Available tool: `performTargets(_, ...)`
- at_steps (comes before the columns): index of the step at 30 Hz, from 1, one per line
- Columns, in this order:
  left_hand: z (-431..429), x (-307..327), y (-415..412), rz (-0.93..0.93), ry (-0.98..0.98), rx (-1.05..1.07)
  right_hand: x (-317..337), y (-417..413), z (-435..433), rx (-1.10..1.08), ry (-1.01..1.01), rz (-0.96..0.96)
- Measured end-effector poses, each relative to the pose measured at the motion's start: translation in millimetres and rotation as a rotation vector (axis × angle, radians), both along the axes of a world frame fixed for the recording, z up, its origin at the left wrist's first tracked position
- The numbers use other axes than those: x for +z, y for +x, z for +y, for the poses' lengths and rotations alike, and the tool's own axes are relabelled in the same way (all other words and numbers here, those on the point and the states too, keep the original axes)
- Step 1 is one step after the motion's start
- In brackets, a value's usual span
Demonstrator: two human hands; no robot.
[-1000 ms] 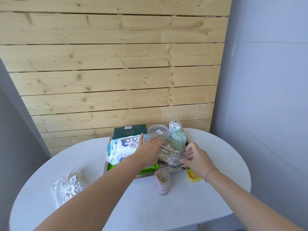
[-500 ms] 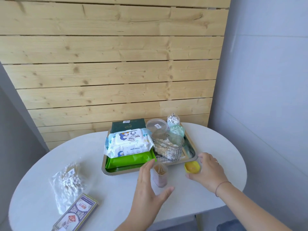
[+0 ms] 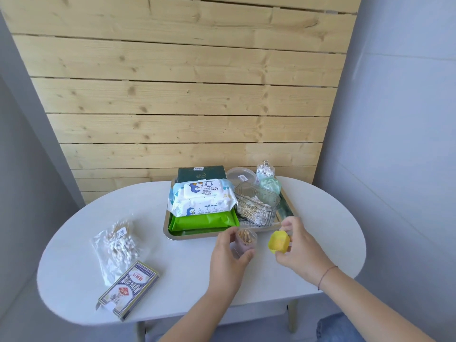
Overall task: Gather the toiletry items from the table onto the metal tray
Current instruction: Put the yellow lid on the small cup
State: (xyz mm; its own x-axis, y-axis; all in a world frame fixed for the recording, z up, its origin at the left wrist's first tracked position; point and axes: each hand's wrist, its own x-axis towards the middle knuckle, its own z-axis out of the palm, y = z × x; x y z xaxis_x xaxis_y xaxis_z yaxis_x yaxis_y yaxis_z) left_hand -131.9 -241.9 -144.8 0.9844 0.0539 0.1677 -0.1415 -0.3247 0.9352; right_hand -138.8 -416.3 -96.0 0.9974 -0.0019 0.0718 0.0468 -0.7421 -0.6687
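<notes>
My left hand (image 3: 228,255) grips a small clear toothpick jar (image 3: 244,243), open at the top, just in front of the metal tray (image 3: 170,233). My right hand (image 3: 296,245) holds the jar's yellow lid (image 3: 278,242) beside it, to the right. The tray carries a baby wipes pack (image 3: 202,198) on a green pack (image 3: 204,222), a dark green box (image 3: 201,173), a clear box of cotton swabs (image 3: 256,203), a round clear tub (image 3: 241,176) and two small swab containers (image 3: 266,170). A bag of cotton swabs (image 3: 118,245) lies on the table at the left.
A box of playing cards (image 3: 128,288) lies near the front left edge of the white oval table (image 3: 320,218). A wooden slat wall stands right behind the tray. Grey walls close in on both sides.
Both hands left the swab box on the tray and came back to the table. My left hand closed on the toothpick jar; my right hand picked up the yellow lid.
</notes>
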Motion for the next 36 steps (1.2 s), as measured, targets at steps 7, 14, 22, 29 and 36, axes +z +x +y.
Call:
performTargets(7, 4, -1, -3, 0.043, -0.078, -0.161, 32, 9, 18, 0.359, -0.156, -0.069)
performTargets(14, 9, 2, -2, 0.074, -0.102, -0.234, 42, 27, 38, 0.574, -0.451, -0.002)
performTargets(22, 11, 3, 0, 0.114, -0.155, -0.246, 50, 42, 36, 0.558, -0.362, 0.133)
performTargets(29, 10, -1, 1, 0.117, -0.171, -0.22, 39, 44, 32, 0.524, -0.27, 0.185)
performTargets(36, 8, 4, 2, 0.113, -0.17, -0.22, 31, 35, 28, 0.486, -0.11, 0.192)
